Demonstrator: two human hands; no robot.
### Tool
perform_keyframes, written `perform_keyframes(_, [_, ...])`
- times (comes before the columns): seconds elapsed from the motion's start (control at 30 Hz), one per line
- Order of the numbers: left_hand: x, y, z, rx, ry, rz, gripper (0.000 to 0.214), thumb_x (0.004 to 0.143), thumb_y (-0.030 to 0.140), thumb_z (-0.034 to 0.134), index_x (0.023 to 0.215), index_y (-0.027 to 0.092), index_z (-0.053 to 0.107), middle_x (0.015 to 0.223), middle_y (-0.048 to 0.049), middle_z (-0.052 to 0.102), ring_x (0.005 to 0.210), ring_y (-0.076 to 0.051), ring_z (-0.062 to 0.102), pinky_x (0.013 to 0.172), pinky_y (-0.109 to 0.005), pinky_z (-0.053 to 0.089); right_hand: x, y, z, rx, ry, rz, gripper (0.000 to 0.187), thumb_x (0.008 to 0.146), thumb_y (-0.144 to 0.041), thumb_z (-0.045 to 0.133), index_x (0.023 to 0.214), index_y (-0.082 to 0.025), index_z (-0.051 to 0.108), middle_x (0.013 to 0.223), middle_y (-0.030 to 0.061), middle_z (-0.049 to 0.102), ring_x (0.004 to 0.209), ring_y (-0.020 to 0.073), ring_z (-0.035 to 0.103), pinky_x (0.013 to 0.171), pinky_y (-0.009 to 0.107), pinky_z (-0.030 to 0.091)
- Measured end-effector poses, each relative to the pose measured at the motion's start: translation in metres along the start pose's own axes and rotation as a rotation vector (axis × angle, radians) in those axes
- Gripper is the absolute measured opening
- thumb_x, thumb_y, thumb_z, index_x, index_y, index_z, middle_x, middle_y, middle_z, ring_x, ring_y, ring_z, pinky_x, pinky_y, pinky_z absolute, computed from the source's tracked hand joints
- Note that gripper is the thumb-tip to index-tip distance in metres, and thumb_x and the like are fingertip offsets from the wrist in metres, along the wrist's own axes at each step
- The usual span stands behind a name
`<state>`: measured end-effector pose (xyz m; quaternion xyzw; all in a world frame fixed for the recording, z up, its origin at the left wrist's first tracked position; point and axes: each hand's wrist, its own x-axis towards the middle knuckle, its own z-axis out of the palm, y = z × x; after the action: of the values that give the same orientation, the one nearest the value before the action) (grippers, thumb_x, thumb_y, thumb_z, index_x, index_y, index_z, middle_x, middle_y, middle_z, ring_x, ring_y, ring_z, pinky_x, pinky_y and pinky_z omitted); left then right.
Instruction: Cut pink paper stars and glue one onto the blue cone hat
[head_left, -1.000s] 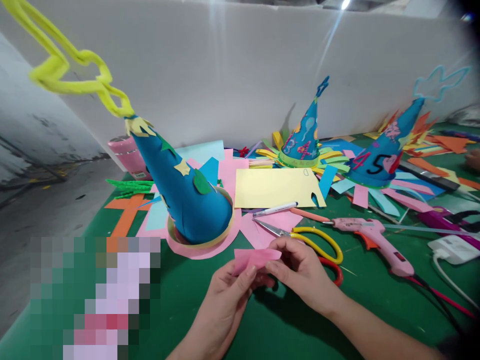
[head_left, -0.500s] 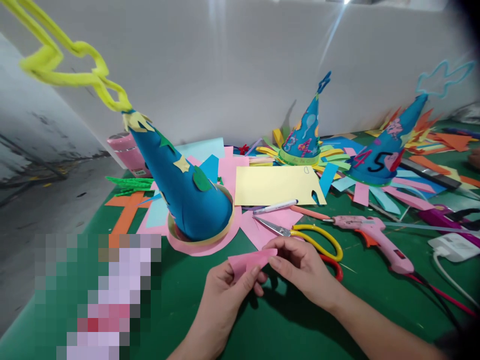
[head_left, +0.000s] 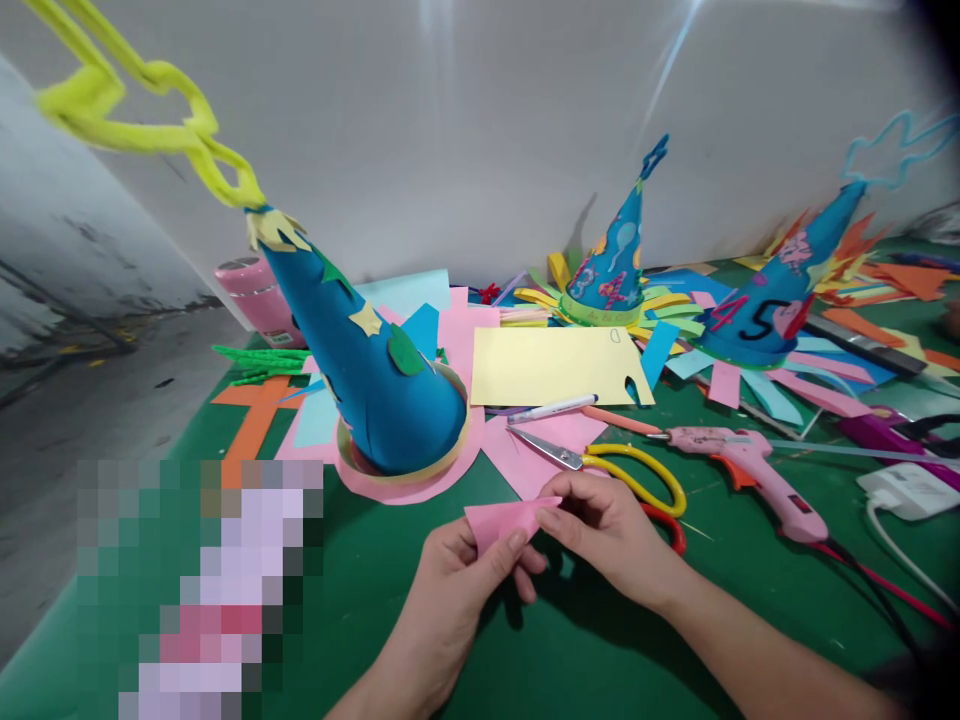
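Between my two hands is a small folded piece of pink paper point(head_left: 504, 522). My left hand point(head_left: 469, 590) pinches its lower part between thumb and fingers. At its right corner, my right hand point(head_left: 607, 530) grips it with thumb and forefinger. Just behind my right hand lie scissors point(head_left: 634, 462) with yellow and red handles, their blades resting on a pink paper sheet point(head_left: 517, 450). A tall blue cone party hat point(head_left: 375, 390) with stars, a pink brim and a yellow pipe-cleaner topper point(head_left: 142, 130) stands behind and left of my hands.
A cream paper sheet point(head_left: 555, 365) and a pen point(head_left: 551, 409) lie beyond the scissors. To the right are a pink hot glue gun point(head_left: 757, 465) with its cable and a white adapter point(head_left: 911, 492). Two more blue hats point(head_left: 611, 255) stand farther back. A pink cup point(head_left: 259, 300) is at left.
My hands and the pink paper have shifted very slightly to the right in view. The grip on the paper looks the same.
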<state>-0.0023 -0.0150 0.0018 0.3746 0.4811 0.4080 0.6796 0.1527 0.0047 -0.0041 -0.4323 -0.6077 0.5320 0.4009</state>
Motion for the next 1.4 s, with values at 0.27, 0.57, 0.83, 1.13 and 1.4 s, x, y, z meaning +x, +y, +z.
perform_keyframes(0.27, [-0.0014, 0.0022, 0.0015, 0.024, -0.002, -0.005, 0.021, 0.07, 0.031, 0.063, 0.065, 0.01, 0.066, 0.06, -0.0058, 0.065, 0.049, -0.012, 0.052, 0.053, -0.026, 0.039, -0.0004, 0.0021, 0.0002, 0.036, -0.004, 0.015, 0.021, 0.079, -0.034, 0.056, 0.069, -0.015, 0.054, 0.057, -0.0036, 0.045, 0.053, 0.0084, 0.037, 0.047, 0.021, 0.032])
perform_keyframes(0.57, [-0.0001, 0.0006, -0.0008, 0.008, -0.03, -0.003, 0.019, 0.069, 0.03, 0.064, 0.071, 0.011, 0.066, 0.061, -0.005, 0.065, 0.05, -0.012, 0.053, 0.055, -0.026, 0.041, -0.0002, 0.0001, 0.0012, -0.005, 0.006, 0.014, 0.023, 0.079, -0.036, 0.055, 0.066, -0.017, 0.053, 0.057, -0.003, 0.046, 0.053, 0.0091, 0.038, 0.047, 0.021, 0.034])
perform_keyframes(0.83, [0.0008, -0.0024, -0.0026, 0.001, -0.026, 0.015, 0.02, 0.073, 0.03, 0.061, 0.079, 0.012, 0.066, 0.062, -0.0036, 0.064, 0.051, -0.011, 0.053, 0.054, -0.025, 0.04, -0.001, 0.0009, 0.0014, -0.016, 0.029, -0.013, 0.018, 0.078, -0.032, 0.057, 0.067, -0.017, 0.055, 0.058, -0.0033, 0.05, 0.053, 0.0088, 0.043, 0.049, 0.019, 0.036])
perform_keyframes(1.13, [-0.0003, -0.0003, -0.0016, -0.039, -0.027, -0.022, 0.019, 0.071, 0.03, 0.064, 0.073, 0.011, 0.067, 0.061, -0.0037, 0.064, 0.049, -0.011, 0.053, 0.052, -0.025, 0.04, 0.0002, 0.0017, 0.0021, -0.015, 0.031, 0.009, 0.021, 0.076, -0.036, 0.058, 0.067, -0.017, 0.055, 0.057, -0.0029, 0.051, 0.053, 0.0096, 0.043, 0.048, 0.021, 0.037])
perform_keyframes(1.4, [-0.0007, -0.0013, -0.0017, -0.043, -0.04, -0.026, 0.021, 0.072, 0.031, 0.062, 0.073, 0.011, 0.067, 0.061, -0.0039, 0.064, 0.05, -0.011, 0.053, 0.052, -0.025, 0.039, 0.0002, 0.0035, 0.0017, -0.034, 0.03, 0.004, 0.022, 0.077, -0.038, 0.057, 0.068, -0.018, 0.055, 0.056, -0.0028, 0.05, 0.052, 0.0097, 0.042, 0.046, 0.021, 0.036])
